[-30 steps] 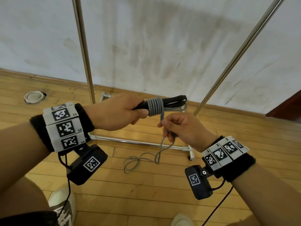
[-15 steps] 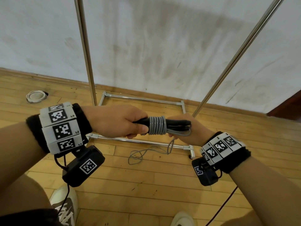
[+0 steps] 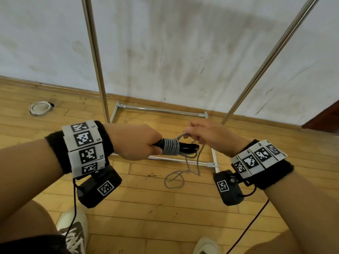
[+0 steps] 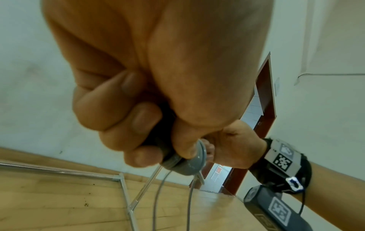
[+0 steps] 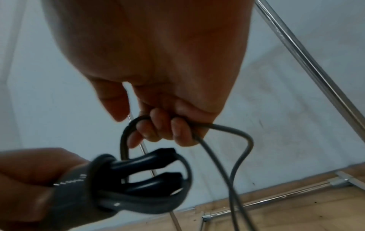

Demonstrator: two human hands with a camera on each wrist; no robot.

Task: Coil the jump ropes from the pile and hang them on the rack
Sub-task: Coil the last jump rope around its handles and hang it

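Observation:
My left hand [image 3: 135, 142] grips the two black handles [image 3: 185, 147] of a grey jump rope, held level at mid-frame. Several turns of the grey rope [image 3: 171, 146] are wound tightly round the handles beside my fist. My right hand [image 3: 205, 134] sits just right of and above the handles and pinches the free rope [image 5: 199, 125] in curled fingers. In the right wrist view the handles [image 5: 150, 161] stick out of the coil [image 5: 102, 179]. The slack rope tail [image 3: 176, 177] hangs down and loops on the floor. In the left wrist view my fist [image 4: 138, 125] hides most of the handles.
The metal rack stands against the white wall: left upright [image 3: 95, 61], slanted right upright [image 3: 266, 61], base frame [image 3: 161, 109] on the wooden floor. A white round ring [image 3: 40, 107] lies at the far left. My shoes [image 3: 73, 233] are at the bottom edge.
My right hand has come out from behind the handles and risen above them, bringing the rope up and over. The coil round the handles has gained turns. The slack on the floor has shortened.

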